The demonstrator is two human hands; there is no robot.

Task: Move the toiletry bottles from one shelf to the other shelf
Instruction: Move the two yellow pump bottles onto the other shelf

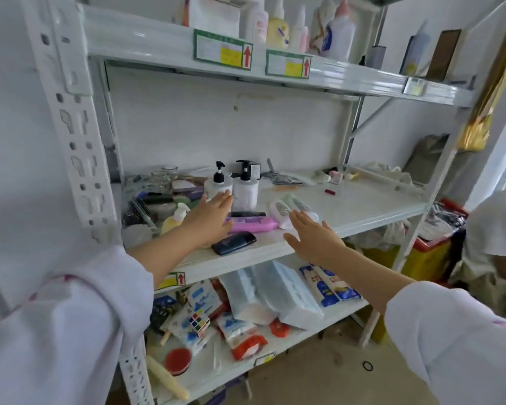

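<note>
On the middle shelf (pixel 348 211) stand two white pump bottles with black tops, one on the left (pixel 216 185) and one on the right (pixel 246 191). My left hand (pixel 209 217) is open, fingertips right at the left pump bottle, holding nothing. In front lie a pink tube (pixel 254 224), a dark blue bottle (pixel 234 242) on its side and a small yellow bottle (pixel 174 219). My right hand (pixel 311 235) hovers open over the shelf's front edge, just before some white and green tubes (pixel 289 204). The top shelf (pixel 158 39) carries several bottles (pixel 278 27).
Brushes and a glass jar (pixel 161 179) crowd the middle shelf's left end. The bottom shelf (pixel 333 320) holds tissue packs and toys. A white upright post (pixel 76 141) stands at left. Another person in white (pixel 497 229) is at the right, near a red and yellow bin (pixel 430 252).
</note>
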